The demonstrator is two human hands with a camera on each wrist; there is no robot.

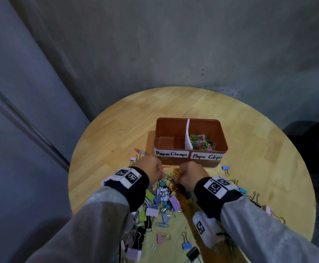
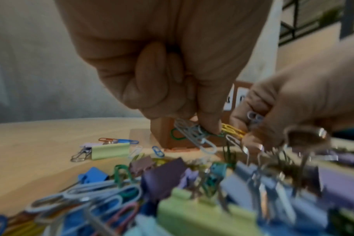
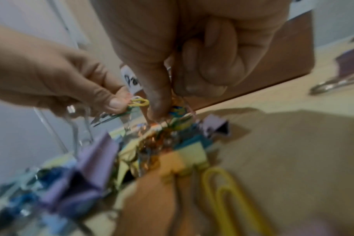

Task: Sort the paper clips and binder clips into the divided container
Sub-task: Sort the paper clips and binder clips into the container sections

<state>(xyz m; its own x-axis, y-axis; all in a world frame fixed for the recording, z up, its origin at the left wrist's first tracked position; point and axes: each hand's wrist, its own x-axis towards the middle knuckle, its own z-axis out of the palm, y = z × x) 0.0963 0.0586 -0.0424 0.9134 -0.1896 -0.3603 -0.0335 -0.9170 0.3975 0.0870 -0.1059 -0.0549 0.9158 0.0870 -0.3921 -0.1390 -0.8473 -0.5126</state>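
At lower centre, just before the brown container [image 1: 190, 158] wall, the left hand [image 1: 151, 172] and right hand [image 1: 190, 176] each pinch paper clips [image 2: 194, 133], seen only in wrist views.

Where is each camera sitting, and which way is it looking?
Head: on the head, looking down at the round table, brown container, both hands and grey sleeves.
Left wrist: on the left wrist, looking along the left hand pinching paper clips above the pile.
Right wrist: on the right wrist, looking along the right hand pinching clips from the pile.
Shared: each wrist view also shows the other hand and the container.
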